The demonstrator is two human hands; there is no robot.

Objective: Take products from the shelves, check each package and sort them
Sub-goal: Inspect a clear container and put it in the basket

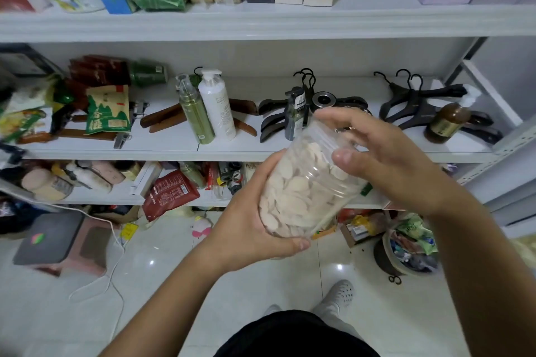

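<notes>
From the head view, the person is holding a clear plastic jar filled with pale round slices [304, 182] in mid-air, just in front of the white middle shelf [162, 151] and level with its front edge. It is off that shelf and not yet sorted anywhere.

The jar is tilting, mouth end up towards the shelf, probably so that the contents and wall can be checked through the clear plastic.

The left hand [255, 229] is cupping the jar's base from below the shelf edge. Its thumb is curling round the bottom and its fingers are wrapping the far side, so it is likely carrying the weight.

The right hand [385, 159] is reaching in from the shelf's right end with the wrist bent. Its fingers are arching over the mouth end and the thumb is pressing the wall, gripping it, perhaps to turn the jar (the lid itself is too blurred to make out).
</notes>
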